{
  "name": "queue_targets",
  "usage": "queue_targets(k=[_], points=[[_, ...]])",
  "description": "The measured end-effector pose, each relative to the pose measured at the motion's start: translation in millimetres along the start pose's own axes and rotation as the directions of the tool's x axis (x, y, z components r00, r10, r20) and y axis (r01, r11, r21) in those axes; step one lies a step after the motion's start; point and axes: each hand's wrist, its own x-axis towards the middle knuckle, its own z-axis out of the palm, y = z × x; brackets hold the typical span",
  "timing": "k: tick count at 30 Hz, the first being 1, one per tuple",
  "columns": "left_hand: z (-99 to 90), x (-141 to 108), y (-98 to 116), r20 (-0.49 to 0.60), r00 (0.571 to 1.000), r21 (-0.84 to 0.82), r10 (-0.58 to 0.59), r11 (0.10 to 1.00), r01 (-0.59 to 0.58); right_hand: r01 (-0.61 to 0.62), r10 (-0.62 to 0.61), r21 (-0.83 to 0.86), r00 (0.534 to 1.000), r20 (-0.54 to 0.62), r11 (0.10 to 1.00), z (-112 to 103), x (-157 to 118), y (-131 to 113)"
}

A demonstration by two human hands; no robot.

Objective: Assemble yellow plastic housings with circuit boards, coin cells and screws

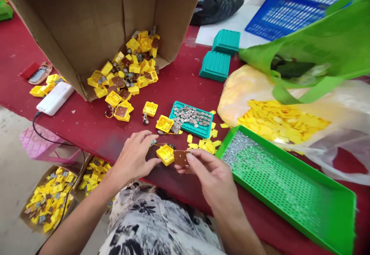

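While the right hand (211, 172) is clamped on a brown board (181, 160), thumb on top and fingers beneath, the yellow case (165, 155) lies just left of it on the table (124, 143), hollow side up. Left hand (133, 155): thumb and fingers apart beside the case; cannot tell whether either touches it. Wires (162, 144) trail behind the case, a grey part (153, 142) at their left end, close to the left fingers.

Risks, as judged:
1. Case does not look gripped. A sideways push from the board could slide or tip it.
2. Wires lie outside the walls. A board edge could nip them, or a finger snag them and strain a joint.
3. Second case (164, 123) sits close ahead with its own leads; tangling possible.
4. Discs (199, 118) lie heaped in the teal tray (190, 129). A knuckle knock could scatter them among the yellow tabs (206, 146).
5. Green tray (297, 195) stands near the right forearm; a bump could shift its metal bits (239, 145).
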Motion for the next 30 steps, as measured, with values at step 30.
queue_targets(k=[30], points=[[46.4,-28.1,31.4,-0.121,0.983,0.204,-0.141,0.965,0.163,0.763,-0.250,-0.587,0.645,0.722,0.272,-1.7,76.4,5.2]])
